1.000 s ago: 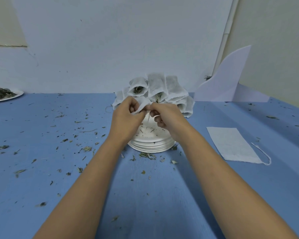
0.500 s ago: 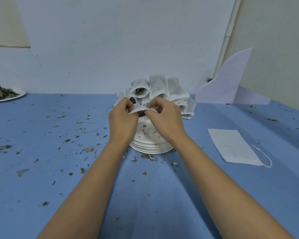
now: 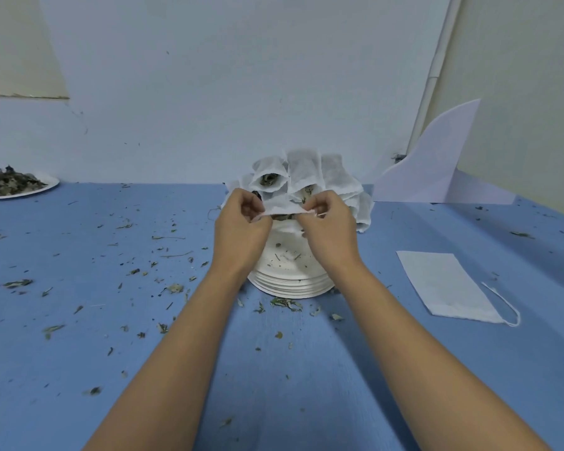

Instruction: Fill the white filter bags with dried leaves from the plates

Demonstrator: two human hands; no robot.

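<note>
Landmark: stack point(image 3: 287, 285) of white plates on the blue counter point(image 3: 79, 369); top plate holds only crumbs.
Bag point(image 3: 282, 205): held over the far side of the stack, mouth stretched sideways between both hands; dark leaf shows just under its edge.
Left hand point(image 3: 241, 229): fingers curled, pinching the bag's left end.
Right hand point(image 3: 329, 236): pinching the right end; a thin white strand, possibly the drawstring, shows at the fingertips.
Filled bags point(image 3: 306, 170): heaped just behind the stack, some mouths open with leaf visible.
Spare bag point(image 3: 443, 284): flat, right of the stack, well apart, string trailing.
Leaf plate point(image 3: 50, 183): far left of the stack, by the wall.
Step (judged): closing or opening the mouth; cannot tell which.
Technique: keep the mouth level and above the stack so spill lands on the plate; pull evenly from both ends, gently, since the thin fabric may tear.
Risk: more crumbs point(image 3: 173, 288) on the counter.
Writing: none legible; no brands or labels.
</note>
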